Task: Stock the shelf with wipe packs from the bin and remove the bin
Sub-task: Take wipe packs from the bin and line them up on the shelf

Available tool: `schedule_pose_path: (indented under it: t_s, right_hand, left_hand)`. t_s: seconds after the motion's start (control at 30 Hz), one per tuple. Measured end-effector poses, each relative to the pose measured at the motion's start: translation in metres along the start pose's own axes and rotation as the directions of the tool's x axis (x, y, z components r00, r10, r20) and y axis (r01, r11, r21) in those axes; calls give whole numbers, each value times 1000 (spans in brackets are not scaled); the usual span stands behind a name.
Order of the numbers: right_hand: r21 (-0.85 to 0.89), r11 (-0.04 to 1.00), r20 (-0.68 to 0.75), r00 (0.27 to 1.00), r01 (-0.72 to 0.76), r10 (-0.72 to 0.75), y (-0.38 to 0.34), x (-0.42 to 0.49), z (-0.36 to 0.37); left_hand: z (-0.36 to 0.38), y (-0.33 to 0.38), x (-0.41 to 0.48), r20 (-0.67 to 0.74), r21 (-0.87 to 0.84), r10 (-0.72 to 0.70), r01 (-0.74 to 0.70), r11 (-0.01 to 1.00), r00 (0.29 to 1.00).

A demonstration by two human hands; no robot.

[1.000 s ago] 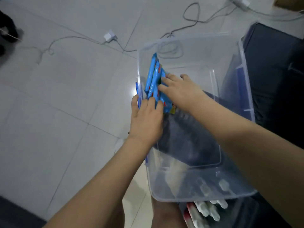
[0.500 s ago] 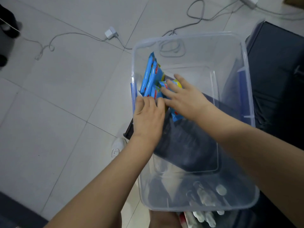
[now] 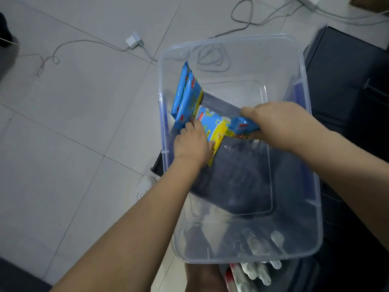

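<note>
A clear plastic bin [image 3: 311,157] sits below me with both my hands inside it. Two blue wipe packs [image 3: 186,98] stand on edge against its left wall. My left hand [image 3: 192,142] grips a blue and yellow wipe pack [image 3: 214,128] lying just right of them. My right hand [image 3: 275,121] grips another blue wipe pack [image 3: 242,125] and holds it a little to the right, above the bin floor. The shelf is not clearly shown.
Grey floor tiles with white cables and a charger plug [image 3: 132,41] lie to the left and beyond the bin. A dark unit [image 3: 347,85] stands to the right. White bottles [image 3: 259,270] show under the bin's near edge.
My right hand has pulled one blue pack out of the stack and moved right with it. My left hand has shifted onto the pack next to the standing ones. The view has tilted a little.
</note>
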State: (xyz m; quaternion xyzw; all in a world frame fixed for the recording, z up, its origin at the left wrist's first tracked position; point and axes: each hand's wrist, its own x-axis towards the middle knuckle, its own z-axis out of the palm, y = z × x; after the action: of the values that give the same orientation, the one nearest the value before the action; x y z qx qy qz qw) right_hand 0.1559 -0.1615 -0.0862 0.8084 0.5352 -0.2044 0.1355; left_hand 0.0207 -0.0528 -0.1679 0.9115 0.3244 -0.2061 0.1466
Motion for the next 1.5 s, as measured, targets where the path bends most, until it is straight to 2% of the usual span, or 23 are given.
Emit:
schedule_pose_path:
  t_s: [0.1,0.23,0.3,0.37,0.43,0.57,0.7,0.8,0.9,1.0,1.07,1.17,1.3,1.4,1.5]
  right_hand:
    - [144,989,31,999,-45,41,-1,-15,-5]
    - [355,923,106,987,-149,119,-5,-33,-11]
    - [397,903,148,982,-168,118,-9,-42,-14]
    - [411,898,151,983,-159,105,-13,-51,-24]
    - [419,895,100,988,-152,121,-15,-60,-43]
    - [474,862,44,983,-178,179,-23,-96,-105]
    - [474,840,-21,950,-265,312,-47,-158,-171]
    - [528,765,-81,875,-368,477,-77,-216,-212]
    - [602,665,-117,775,-442,621,-116,-284,-246]
    - [645,583,-143,671,-495,727,-162,-352,-276]
    - [650,531,-159,585,-544,795,-193,-399,-290]
    - [637,441,-166,447,-632,879,-239,-468,-303]
    - [619,319,-214,237,-718,948,-302,-556,-302]
    - [584,188,-188,93,-790,978,-351,-615,-283]
    - [573,68,-125,-6,-817,992,-400,-667,-260]
  left_hand:
    - [4,0,11,-36,-171,-33,26,985,999]
    - [2,3,23,153,-519,-122,185,835,981]
    - [-8,4,24,202,-511,-82,177,841,976]
    - [-29,6,19,121,-445,25,31,895,992]
    - [-62,11,11,-15,-424,171,-161,891,985]
    - [-154,24,-19,-171,-319,436,-468,824,884]
    - [-246,26,-73,-284,-8,680,-711,703,676]
    - [-299,23,-121,-341,190,805,-803,565,486]
    - [-348,25,-178,-387,345,895,-865,364,222]
    - [-381,30,-235,-371,458,928,-878,140,-45]
    - [-395,40,-274,-350,489,920,-872,19,-177]
    - [-402,64,-332,-302,500,897,-855,-141,-324]
    - [-389,97,-421,-254,376,820,-834,-405,-513]
    - [-373,113,-496,-241,272,749,-784,-558,-617]
    - [-351,124,-576,-176,175,704,-726,-665,-688]
